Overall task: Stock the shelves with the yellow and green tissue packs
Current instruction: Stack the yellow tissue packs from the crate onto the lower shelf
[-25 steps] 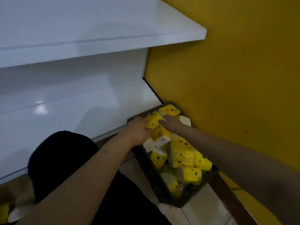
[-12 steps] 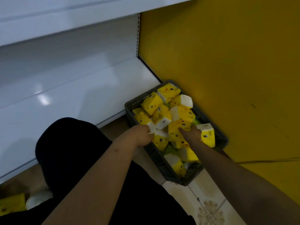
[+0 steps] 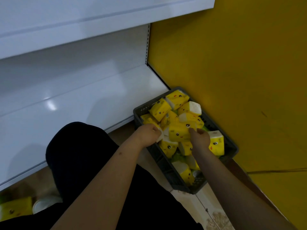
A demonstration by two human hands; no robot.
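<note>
A dark plastic crate (image 3: 167, 173) stands on the floor against the yellow wall, filled with several yellow tissue packs (image 3: 160, 109); green packs (image 3: 179, 157) show underneath. My left hand (image 3: 147, 134) grips the white end of a yellow pack at the crate's near-left rim. My right hand (image 3: 200, 137) holds the right side of a raised yellow pack (image 3: 178, 133) in the middle of the crate. The white bottom shelf (image 3: 74, 103) lies bare to the left of the crate.
An upper white shelf (image 3: 83, 22) overhangs the bottom one. The yellow wall (image 3: 240, 72) closes the right side. My dark-clothed knee (image 3: 79, 155) is in front of the shelf. One yellow pack (image 3: 15, 208) and a white shoe (image 3: 44, 205) are on the floor at lower left.
My right hand has lifted a yellow pack up from the pile and moved toward my left hand. The left hand stays at the crate's rim, gripping a pack.
</note>
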